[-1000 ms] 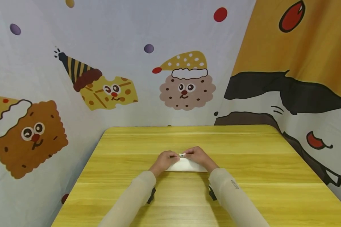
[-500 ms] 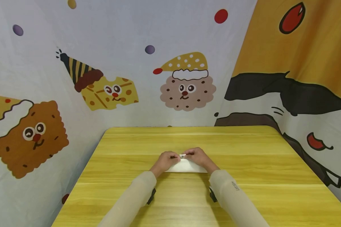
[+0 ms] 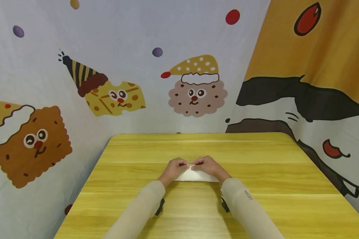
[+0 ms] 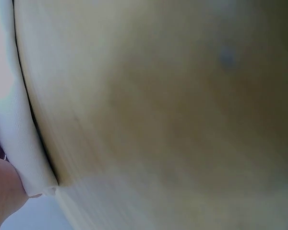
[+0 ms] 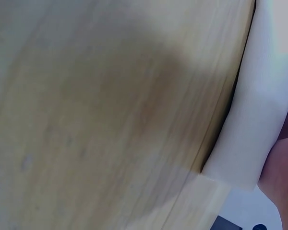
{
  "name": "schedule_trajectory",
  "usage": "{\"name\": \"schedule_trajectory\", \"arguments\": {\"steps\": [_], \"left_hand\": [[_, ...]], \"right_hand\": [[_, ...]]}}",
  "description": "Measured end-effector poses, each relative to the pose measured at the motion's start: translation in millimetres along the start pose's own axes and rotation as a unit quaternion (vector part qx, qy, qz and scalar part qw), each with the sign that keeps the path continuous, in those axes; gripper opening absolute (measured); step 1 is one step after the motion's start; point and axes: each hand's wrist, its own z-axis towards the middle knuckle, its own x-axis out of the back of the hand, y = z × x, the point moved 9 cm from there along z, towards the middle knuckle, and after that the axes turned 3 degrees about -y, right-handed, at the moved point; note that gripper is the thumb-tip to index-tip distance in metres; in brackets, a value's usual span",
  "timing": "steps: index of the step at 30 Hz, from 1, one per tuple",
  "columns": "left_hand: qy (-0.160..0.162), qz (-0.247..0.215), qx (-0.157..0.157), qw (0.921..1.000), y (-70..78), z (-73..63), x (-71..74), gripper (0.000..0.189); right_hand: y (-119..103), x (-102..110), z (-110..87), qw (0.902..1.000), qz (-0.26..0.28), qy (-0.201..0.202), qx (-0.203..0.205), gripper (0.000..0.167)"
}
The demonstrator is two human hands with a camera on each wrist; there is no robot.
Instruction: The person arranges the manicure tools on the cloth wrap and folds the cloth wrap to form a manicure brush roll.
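A white, soft, pouch-like item [image 3: 195, 176] stands on the wooden table, in front of me in the head view. At its top edge, near the middle, my left hand [image 3: 175, 169] pinches it between thumb and fingers. Close beside, my right hand [image 3: 209, 166] pinches the same edge, the fingertips of both hands almost meeting. The left wrist view has the item's pale side [image 4: 17, 110] along its left border, with part of the left hand [image 4: 4, 191] behind. In the right wrist view the pale side [image 5: 257, 120] fills the right border. The item's far side is hidden.
The yellow wood-grain table [image 3: 131, 212] reaches away to a rounded far edge. Behind it hangs a white cloth backdrop [image 3: 131, 30] with cartoon biscuits and cheese. An orange part [image 3: 341, 56] lies at the right.
A small white tab with a dark round mark showed between my fingertips earlier. Now it is out of sight, and my right thumb and fingertips have come closer to the left hand.
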Motion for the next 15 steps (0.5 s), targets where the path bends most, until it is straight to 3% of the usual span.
{"name": "schedule_trajectory", "arguments": {"steps": [7, 15], "left_hand": [[-0.001, -0.003, -0.007, 1.0, 3.1, -0.1, 0.7, 0.009], [-0.006, -0.011, -0.007, 0.9999, 3.2, 1.2, 0.0, 0.01]], "right_hand": [[-9, -4, -3.1, 0.9992, -0.021, 0.005, 0.034, 0.017], [-17, -11, -4.8, 0.9908, -0.099, 0.032, 0.087, 0.017]]}}
